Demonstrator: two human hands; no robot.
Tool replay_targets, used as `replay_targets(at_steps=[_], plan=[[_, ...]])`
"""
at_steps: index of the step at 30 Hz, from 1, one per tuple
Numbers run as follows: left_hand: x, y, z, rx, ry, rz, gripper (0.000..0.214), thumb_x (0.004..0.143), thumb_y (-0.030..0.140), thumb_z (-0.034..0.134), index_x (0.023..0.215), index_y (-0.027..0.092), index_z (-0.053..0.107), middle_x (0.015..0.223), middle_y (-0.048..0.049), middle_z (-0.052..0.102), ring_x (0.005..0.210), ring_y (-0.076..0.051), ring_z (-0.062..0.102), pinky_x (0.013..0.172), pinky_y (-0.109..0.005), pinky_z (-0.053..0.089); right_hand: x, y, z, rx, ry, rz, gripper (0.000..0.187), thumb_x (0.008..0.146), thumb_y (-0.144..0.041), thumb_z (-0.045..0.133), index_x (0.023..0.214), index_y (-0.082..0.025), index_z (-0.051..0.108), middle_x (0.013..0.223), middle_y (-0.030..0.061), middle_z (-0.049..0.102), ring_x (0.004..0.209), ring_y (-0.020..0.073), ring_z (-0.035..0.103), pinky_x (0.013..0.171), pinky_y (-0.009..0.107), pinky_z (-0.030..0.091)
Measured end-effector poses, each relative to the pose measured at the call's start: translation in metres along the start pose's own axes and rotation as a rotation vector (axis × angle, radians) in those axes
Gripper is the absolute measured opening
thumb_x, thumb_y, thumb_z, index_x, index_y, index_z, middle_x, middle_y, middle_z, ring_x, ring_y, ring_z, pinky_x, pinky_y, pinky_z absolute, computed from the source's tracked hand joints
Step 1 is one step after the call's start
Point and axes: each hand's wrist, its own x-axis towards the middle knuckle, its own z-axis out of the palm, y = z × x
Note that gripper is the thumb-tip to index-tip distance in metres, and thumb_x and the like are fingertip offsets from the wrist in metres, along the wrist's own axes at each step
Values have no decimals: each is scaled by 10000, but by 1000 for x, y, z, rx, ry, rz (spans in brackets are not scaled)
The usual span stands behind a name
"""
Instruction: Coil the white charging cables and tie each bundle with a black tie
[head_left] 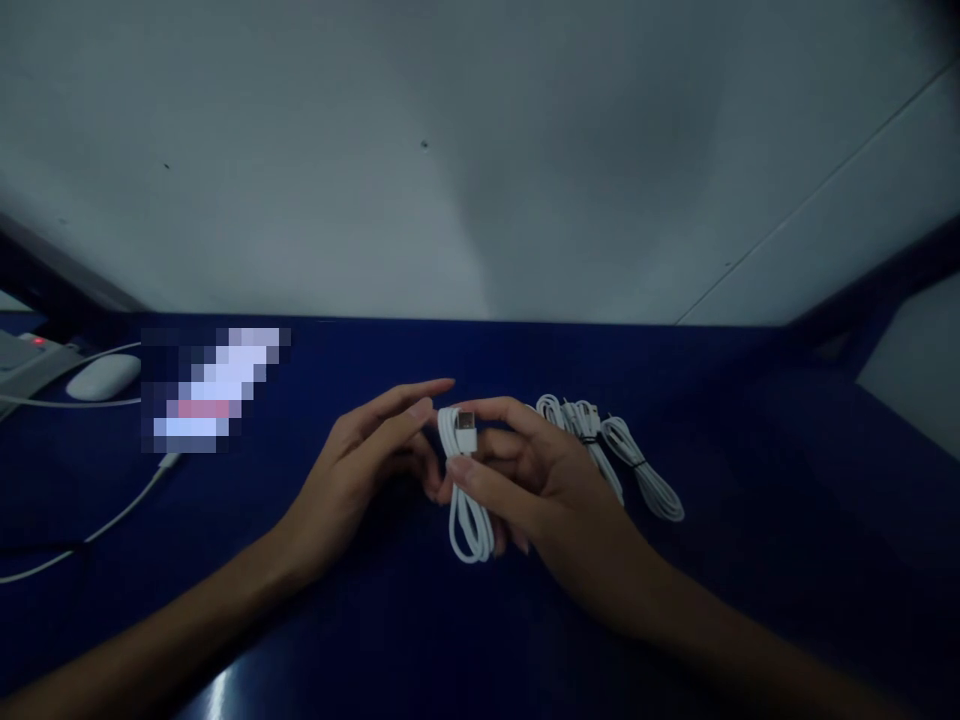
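Observation:
A coiled white USB cable [471,525] is pinched in my right hand [544,470], thumb in front and fingers behind. Its metal USB plug [466,420] points upward at the top of the coil, and the lower loops hang below my thumb. My left hand [375,440] is just to the left of the coil, index finger and thumb stretched out and apart. Its other fingers curl close to the cable; whether they touch it I cannot tell. Behind my right hand lie several more bundled white cables [645,470], partly hidden by it, with dark ties around them.
On the blue table [360,630], a phone with a lit, blurred screen [214,390] lies at the left with a white charging cord [124,515] plugged in. Beside it are a small white rounded case [103,377] and a power strip [34,365]. A pale wall [315,200] rises behind.

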Motion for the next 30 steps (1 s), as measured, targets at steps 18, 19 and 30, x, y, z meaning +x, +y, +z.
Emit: replay_targets(at_steps=[18, 19, 30], plan=[[-3, -7, 2, -30, -161, 13, 529, 1127, 526, 554, 1495, 176, 703, 1077, -147, 832, 793, -259, 789, 728, -383, 659, -4, -24, -12, -392, 368, -277, 235, 976, -350, 818, 1171, -242, 746, 737, -51, 667, 610, 143, 671, 520, 252, 530], [-3, -6, 2, -33, -162, 15, 532, 1130, 525, 544, 1503, 178, 699, 1082, -148, 834, 780, -254, 786, 716, -379, 661, -6, -31, -17, -420, 424, -281, 240, 980, -366, 815, 1174, -240, 750, 733, -43, 678, 582, 144, 656, 492, 252, 512], [-3, -5, 4, -15, -172, 11, 564, 1128, 551, 524, 1521, 184, 695, 1071, -147, 843, 745, -243, 785, 700, -369, 666, -29, -29, -64, -794, 644, -125, 311, 957, -481, 816, 1166, -254, 781, 965, 43, 810, 709, 224, 773, 544, 331, 594]])
